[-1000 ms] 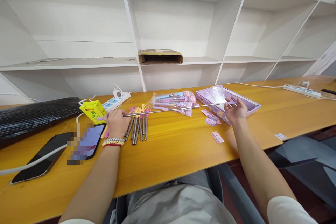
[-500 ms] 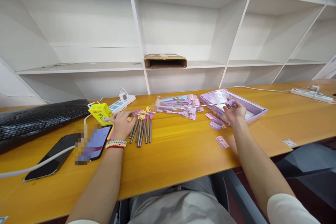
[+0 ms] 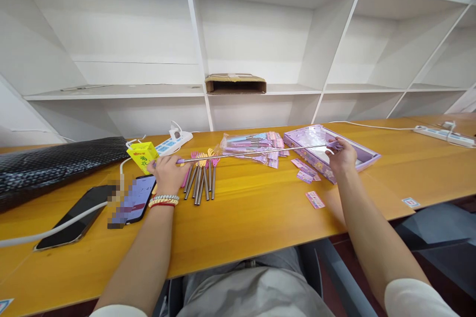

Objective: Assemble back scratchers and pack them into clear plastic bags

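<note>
A thin telescopic back scratcher [image 3: 241, 154], stretched out long, spans the space above the table between both hands. My left hand [image 3: 167, 172] is closed around its lilac handle end. At the other end, my right hand [image 3: 341, 156] grips the lilac claw-shaped head, over the near wall of the purple box [image 3: 368, 159]. Below the rod and just right of my left hand lie several shortened back scratchers [image 3: 200, 183] with pink and yellow heads and steel shafts. Behind the rod are more back scratchers in clear bags [image 3: 249, 143].
Small printed cards [image 3: 315, 199] lie before the box. A yellow carton [image 3: 142, 156], a power strip [image 3: 174, 143], two phones [image 3: 76, 220] and a black wrapped bundle [image 3: 59, 168] are on the left. White shelves [image 3: 253, 34] rise behind, holding a cardboard box [image 3: 236, 84].
My right hand has shifted a little to the right and its fingers have closed more around the claw head. My left hand has moved slightly left, so the hands are farther apart.
</note>
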Demonstrator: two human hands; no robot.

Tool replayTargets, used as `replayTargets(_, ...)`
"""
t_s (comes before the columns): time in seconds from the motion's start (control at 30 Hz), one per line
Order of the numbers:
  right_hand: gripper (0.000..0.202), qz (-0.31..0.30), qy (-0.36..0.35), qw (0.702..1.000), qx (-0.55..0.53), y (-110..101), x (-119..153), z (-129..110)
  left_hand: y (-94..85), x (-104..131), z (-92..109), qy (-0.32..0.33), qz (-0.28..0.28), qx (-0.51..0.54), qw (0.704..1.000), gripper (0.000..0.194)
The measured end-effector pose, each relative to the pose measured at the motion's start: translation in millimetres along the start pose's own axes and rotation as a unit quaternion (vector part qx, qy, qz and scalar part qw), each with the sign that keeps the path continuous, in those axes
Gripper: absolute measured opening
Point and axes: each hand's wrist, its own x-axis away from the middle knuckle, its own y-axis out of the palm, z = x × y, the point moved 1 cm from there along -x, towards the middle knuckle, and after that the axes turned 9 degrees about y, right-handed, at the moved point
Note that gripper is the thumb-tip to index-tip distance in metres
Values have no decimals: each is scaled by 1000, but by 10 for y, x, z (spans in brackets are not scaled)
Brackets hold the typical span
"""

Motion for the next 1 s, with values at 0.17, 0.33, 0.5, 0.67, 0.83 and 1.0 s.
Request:
replayTargets(0.17, 16, 43, -43, 998, 18, -3, -21, -17, 2, -10, 42, 35, -39, -41, 998, 26)
replayTargets(0.33, 14, 101, -117, 985, 76, -2, 12, -8, -36, -43, 71, 18, -102, -101, 989, 29)
replayTargets(0.5, 5, 127, -156, 972, 125, -52, 24, -36, -100, -62, 96, 9, -137, -107, 985, 25)
replayTargets(0.67, 6, 137, -155, 971, 119, -103, 52, -136, -109, -67, 128, -1, -167, -110, 980, 22)
replayTargets(0.83, 14, 158, -166, 968, 100, -129, 75, -181, -99, -64, 147, -4, -186, -120, 975, 22)
replayTargets(1.0, 10, 199, -190, 954, 119, -156, 101, -191, -126, -47, 133, -7, -169, -129, 977, 24)
